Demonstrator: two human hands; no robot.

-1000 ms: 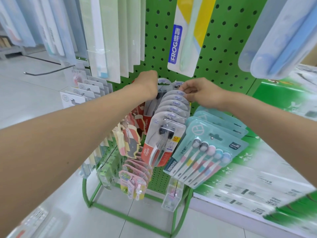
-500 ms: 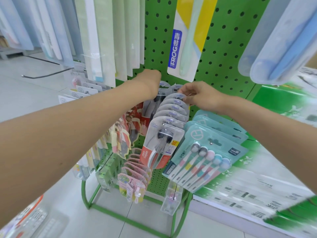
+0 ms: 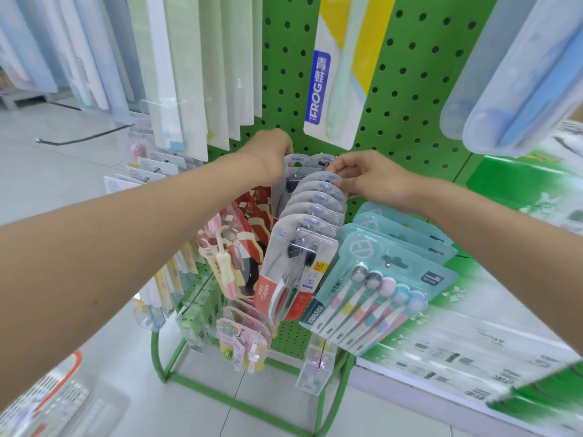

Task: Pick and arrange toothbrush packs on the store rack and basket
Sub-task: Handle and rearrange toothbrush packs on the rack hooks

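Note:
A green pegboard rack (image 3: 407, 89) carries hooks of toothbrush packs. In the middle hangs a row of several Colgate packs (image 3: 296, 263) with rounded clear tops. My left hand (image 3: 273, 152) reaches to the back of that row, its fingers curled behind the rearmost pack (image 3: 295, 160), fingertips hidden. My right hand (image 3: 362, 175) pinches the rounded tops of the packs near the back of the row. A teal row of multi-brush packs (image 3: 378, 279) hangs just right of the Colgate row.
Tall white and green packs (image 3: 195, 74) hang upper left, a FROG pack (image 3: 337, 74) above my hands, blue packs (image 3: 520, 74) upper right. Children's brush packs (image 3: 243, 335) hang low. A white and orange basket (image 3: 53, 398) sits bottom left. Green boxes (image 3: 473, 357) lie to the right.
Both hands stay at the back of the Colgate row; they have shifted slightly upward and the view has moved a little closer to the rack.

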